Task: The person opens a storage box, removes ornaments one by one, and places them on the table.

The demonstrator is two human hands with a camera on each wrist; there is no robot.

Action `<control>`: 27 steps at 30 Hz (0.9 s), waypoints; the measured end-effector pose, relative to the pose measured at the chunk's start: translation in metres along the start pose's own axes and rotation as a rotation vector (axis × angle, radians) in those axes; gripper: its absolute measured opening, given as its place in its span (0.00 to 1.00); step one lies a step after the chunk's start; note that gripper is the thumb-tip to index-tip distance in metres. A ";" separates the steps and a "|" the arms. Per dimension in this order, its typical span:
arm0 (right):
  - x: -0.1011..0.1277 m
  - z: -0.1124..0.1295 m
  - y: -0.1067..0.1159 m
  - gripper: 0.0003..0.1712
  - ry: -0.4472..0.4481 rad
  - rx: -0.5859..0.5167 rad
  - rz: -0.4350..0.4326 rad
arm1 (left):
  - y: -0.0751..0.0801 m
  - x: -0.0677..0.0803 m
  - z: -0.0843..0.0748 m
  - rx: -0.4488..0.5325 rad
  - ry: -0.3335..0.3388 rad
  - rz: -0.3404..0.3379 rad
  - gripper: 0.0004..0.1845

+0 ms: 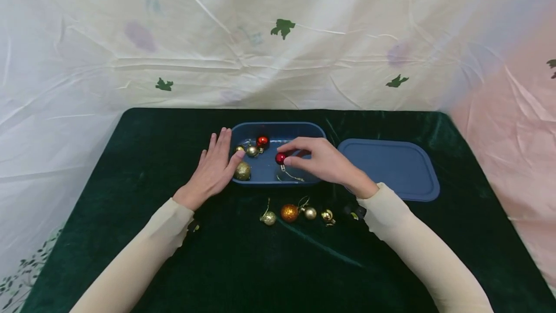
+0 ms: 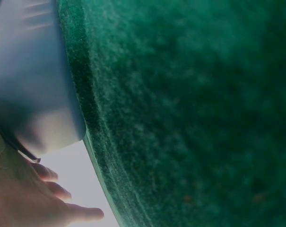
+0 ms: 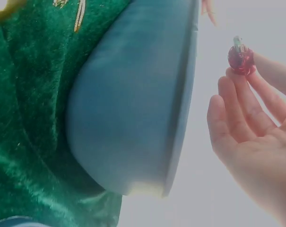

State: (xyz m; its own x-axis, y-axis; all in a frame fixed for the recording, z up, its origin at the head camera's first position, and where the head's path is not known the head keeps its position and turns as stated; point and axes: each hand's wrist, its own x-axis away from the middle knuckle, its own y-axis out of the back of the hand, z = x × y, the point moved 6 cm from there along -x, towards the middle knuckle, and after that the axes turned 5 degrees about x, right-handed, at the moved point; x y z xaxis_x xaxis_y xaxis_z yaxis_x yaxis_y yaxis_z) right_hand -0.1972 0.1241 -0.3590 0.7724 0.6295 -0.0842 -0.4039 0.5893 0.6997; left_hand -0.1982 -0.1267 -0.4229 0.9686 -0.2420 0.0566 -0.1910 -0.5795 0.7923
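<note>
The right hand [image 1: 323, 161] pinches a small red bauble [image 1: 280, 158] between thumb and fingertips, holding it just above the inside of a blue tub [image 1: 278, 129]; the left hand [image 1: 215, 168] lies flat and open against the tub's left end, holding nothing, thumb near a gold glitter bauble [image 1: 243, 171] inside; two more baubles, one red [image 1: 262, 141] and one gold [image 1: 252, 150], sit in the tub's far left corner. This looks like the placing step; the next move likely calls for lowering and loosening the pinch. Four baubles [image 1: 289, 213] wait in a row on the green bench [image 1: 130, 182]; the tub's lid [image 1: 391, 168] lies to the right. Only the right wrist view shows the pinch from below, the other fingers [image 3: 237, 113] relaxed; only the head view shows the tub's contents.
</note>
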 end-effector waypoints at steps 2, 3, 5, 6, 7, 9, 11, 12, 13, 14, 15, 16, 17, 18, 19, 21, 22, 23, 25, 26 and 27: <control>0.006 0.000 0.003 0.17 -0.013 -0.013 -0.011 | 0.000 0.000 0.000 0.002 -0.001 0.000 0.50; 0.009 0.000 0.005 0.17 -0.018 -0.022 -0.016 | 0.000 0.000 0.000 0.003 -0.001 0.000 0.50; 0.016 0.001 0.007 0.17 -0.031 -0.036 -0.023 | -0.001 0.000 0.001 0.004 -0.002 -0.002 0.49; 0.019 0.001 0.008 0.17 -0.038 -0.039 -0.026 | -0.001 0.000 0.001 0.005 -0.003 -0.001 0.48; 0.022 0.001 0.009 0.18 -0.042 -0.043 -0.028 | -0.001 -0.001 0.001 0.005 -0.003 0.001 0.48; 0.028 0.001 0.011 0.18 -0.047 -0.043 -0.035 | -0.001 -0.001 0.001 0.004 -0.003 0.004 0.48; 0.034 0.002 0.013 0.18 -0.044 -0.033 -0.045 | -0.001 -0.001 0.001 0.002 -0.005 0.007 0.48; 0.037 0.002 0.014 0.18 -0.040 -0.028 -0.052 | -0.001 -0.001 0.001 0.001 -0.005 0.010 0.49; 0.039 0.003 0.015 0.18 -0.034 -0.024 -0.058 | -0.001 -0.001 0.001 0.000 -0.004 0.011 0.49; 0.042 0.003 0.017 0.18 -0.029 -0.020 -0.065 | 0.000 -0.001 0.001 -0.001 -0.005 0.012 0.50; 0.044 0.004 0.017 0.19 -0.024 -0.017 -0.071 | 0.000 -0.001 0.001 0.000 -0.005 0.012 0.49; 0.046 0.004 0.018 0.19 -0.022 -0.016 -0.077 | 0.000 -0.002 0.001 0.001 -0.005 0.013 0.49; 0.049 0.003 0.019 0.19 -0.023 -0.013 -0.082 | 0.000 -0.002 0.001 0.001 -0.005 0.013 0.49; 0.051 0.002 0.019 0.18 -0.025 -0.010 -0.087 | 0.000 -0.002 0.001 0.001 -0.005 0.014 0.49; 0.054 0.001 0.019 0.18 -0.030 -0.009 -0.092 | 0.000 -0.002 0.001 0.001 -0.005 0.014 0.49; 0.058 0.000 0.020 0.18 -0.043 -0.006 -0.101 | 0.000 -0.002 0.001 0.002 -0.006 0.015 0.49; 0.060 -0.002 0.020 0.18 -0.052 -0.002 -0.107 | 0.000 -0.002 0.001 0.001 -0.005 0.016 0.50; 0.063 -0.002 0.021 0.18 -0.058 0.002 -0.113 | 0.000 -0.002 0.001 0.003 -0.005 0.017 0.49; 0.067 -0.003 0.022 0.18 -0.068 0.009 -0.123 | 0.000 -0.002 0.001 0.004 -0.005 0.019 0.49; 0.070 -0.003 0.023 0.18 -0.074 0.012 -0.128 | 0.000 -0.002 0.001 0.003 -0.005 0.020 0.49; 0.073 -0.004 0.024 0.18 -0.080 0.014 -0.133 | 0.000 -0.002 0.000 0.003 -0.005 0.019 0.49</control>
State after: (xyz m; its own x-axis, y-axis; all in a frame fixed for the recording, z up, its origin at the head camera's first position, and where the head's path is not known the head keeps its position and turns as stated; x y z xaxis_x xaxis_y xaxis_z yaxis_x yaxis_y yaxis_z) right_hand -0.1528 0.1860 -0.3510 0.8555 0.5036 -0.1208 -0.2887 0.6574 0.6961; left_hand -0.2001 -0.1268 -0.4230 0.9639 -0.2574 0.0688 -0.2104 -0.5769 0.7893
